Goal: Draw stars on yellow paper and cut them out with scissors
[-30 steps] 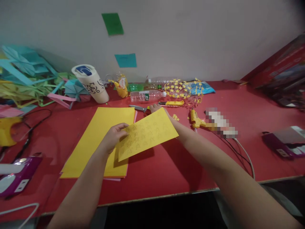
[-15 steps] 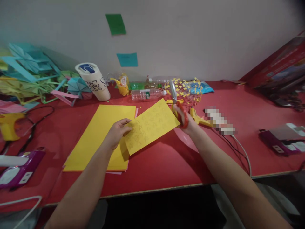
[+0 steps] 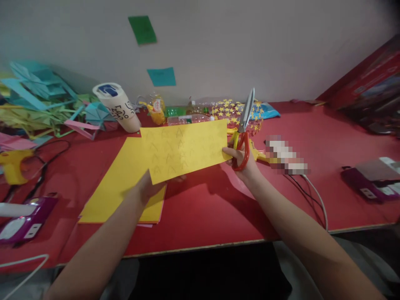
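Note:
A yellow sheet of paper (image 3: 187, 150) with rows of faint pencil-drawn stars is held up above the table. My right hand (image 3: 245, 162) pinches its right edge with the thumb in front. The same hand holds scissors (image 3: 245, 125) with red and yellow handles, blades pointing up and nearly together. Below the sheet's lower left edge is my left hand (image 3: 150, 185), blurred and partly hidden behind the paper. Its fingertips show stretched out under the sheet, so the hand looks open. A stack of yellow paper (image 3: 115, 187) lies beneath that hand.
Plastic bottles (image 3: 190, 119) and a container covered in yellow stars (image 3: 225, 110) stand by the wall. A white tumbler (image 3: 120, 110) is beside folded paper shapes (image 3: 40, 89). Yellow glue guns (image 3: 14, 164) lie on both sides. Purple power strips (image 3: 26, 221) rest on the red table (image 3: 200, 216).
The sheet has swung up and left. My left hand has let go of its left end and slid behind it. My right hand has taken its right edge, and the scissors now tilt right.

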`<control>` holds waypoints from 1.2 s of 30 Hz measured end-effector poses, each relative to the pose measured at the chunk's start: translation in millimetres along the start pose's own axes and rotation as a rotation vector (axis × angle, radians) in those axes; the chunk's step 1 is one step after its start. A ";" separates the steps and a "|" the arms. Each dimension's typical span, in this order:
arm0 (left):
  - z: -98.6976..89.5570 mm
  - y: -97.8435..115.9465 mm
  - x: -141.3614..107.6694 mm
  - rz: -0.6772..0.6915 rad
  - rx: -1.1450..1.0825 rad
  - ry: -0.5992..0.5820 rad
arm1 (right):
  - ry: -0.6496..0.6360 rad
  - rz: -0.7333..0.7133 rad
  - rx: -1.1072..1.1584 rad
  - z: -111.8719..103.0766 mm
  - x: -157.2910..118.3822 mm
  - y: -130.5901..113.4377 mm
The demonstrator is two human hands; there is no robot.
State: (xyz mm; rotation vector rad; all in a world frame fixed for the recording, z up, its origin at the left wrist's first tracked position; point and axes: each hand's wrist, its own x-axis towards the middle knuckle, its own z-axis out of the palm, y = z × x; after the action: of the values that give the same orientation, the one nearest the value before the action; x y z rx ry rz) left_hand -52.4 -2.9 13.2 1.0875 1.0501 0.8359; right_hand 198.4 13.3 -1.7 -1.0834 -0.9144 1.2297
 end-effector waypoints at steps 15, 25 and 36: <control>43.5 -30.6 7.5 -0.022 0.245 0.157 | -0.213 0.034 -0.314 8.3 -19.9 -1.5; 23.1 -16.1 21.0 0.277 -0.128 0.555 | -0.610 0.054 -0.990 0.2 -31.5 -16.1; 35.0 -28.2 7.6 0.256 0.098 0.368 | -0.681 0.122 -0.889 11.4 -47.4 -14.9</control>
State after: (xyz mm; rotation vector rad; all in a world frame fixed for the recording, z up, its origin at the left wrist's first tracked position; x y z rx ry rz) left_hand -15.8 -13.4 -11.8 1.1942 1.2834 1.2343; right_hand 185.1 -32.2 16.9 -1.4250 -2.0690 1.3412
